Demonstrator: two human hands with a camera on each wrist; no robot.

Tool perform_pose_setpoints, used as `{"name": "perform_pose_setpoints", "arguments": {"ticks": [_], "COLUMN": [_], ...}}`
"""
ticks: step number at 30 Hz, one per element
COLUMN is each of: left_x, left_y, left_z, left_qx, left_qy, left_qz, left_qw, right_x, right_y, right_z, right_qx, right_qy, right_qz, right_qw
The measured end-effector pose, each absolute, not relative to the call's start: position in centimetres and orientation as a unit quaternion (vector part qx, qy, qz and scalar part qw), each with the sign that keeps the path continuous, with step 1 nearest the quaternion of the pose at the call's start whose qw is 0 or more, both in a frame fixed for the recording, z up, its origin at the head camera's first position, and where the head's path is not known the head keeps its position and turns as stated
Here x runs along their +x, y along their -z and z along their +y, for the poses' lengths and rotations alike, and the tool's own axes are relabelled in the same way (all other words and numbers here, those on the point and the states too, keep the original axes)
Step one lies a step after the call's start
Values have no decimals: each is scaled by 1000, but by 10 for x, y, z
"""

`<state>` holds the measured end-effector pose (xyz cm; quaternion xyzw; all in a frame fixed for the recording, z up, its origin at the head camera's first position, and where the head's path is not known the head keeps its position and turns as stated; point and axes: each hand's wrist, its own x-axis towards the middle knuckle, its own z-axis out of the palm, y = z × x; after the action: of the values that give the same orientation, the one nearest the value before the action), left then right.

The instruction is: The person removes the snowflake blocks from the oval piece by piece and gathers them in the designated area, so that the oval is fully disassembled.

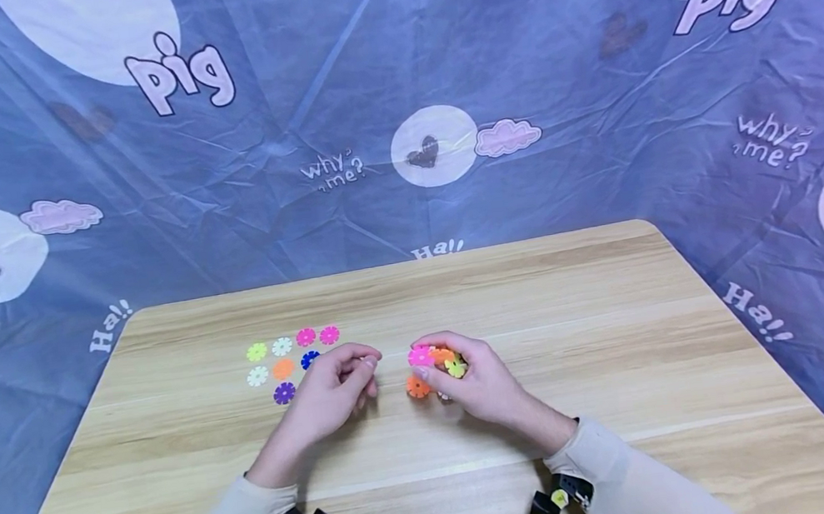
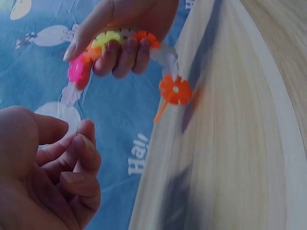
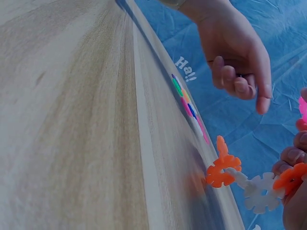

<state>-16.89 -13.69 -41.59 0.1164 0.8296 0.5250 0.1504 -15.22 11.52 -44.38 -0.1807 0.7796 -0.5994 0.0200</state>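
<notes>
My right hand (image 1: 487,379) grips a chain of interlocking plastic snowflake discs (image 1: 441,356), its thumb against a pink disc (image 2: 76,71) near one end. Yellow and orange pieces run along the chain under the curled fingers, partly hidden by them. From the hand's other side hang a white disc (image 3: 263,192) and an orange disc (image 3: 219,173), with another orange one slotted edge-on into it. A whitish disc (image 2: 71,94) sticks out past the pink one. Facing the chain, a short gap away, my left hand (image 1: 332,393) has loosely bent fingers and nothing visible between them.
Loose snowflake discs lie flat on the wooden table (image 1: 616,336) left of my left hand, among them a yellow disc (image 1: 256,352), an orange disc (image 1: 283,368) and a purple disc (image 1: 285,393). My left hand partly covers this group. A blue printed cloth (image 1: 331,64) hangs behind the table.
</notes>
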Motion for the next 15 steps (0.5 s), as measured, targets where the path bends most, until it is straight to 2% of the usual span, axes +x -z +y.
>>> {"name": "perform_pose_setpoints", "arguments": {"ticks": [15], "left_x": [-166], "left_y": [414], "left_z": [-106], "left_qx": [186], "left_qy": [-543], "left_qz": [801], "left_qw": [169], "right_x": [-151], "right_y": [442], "right_z": [116], "right_qx": [-196], "right_qy": [619], "right_qz": [759], "right_qw": [43]}}
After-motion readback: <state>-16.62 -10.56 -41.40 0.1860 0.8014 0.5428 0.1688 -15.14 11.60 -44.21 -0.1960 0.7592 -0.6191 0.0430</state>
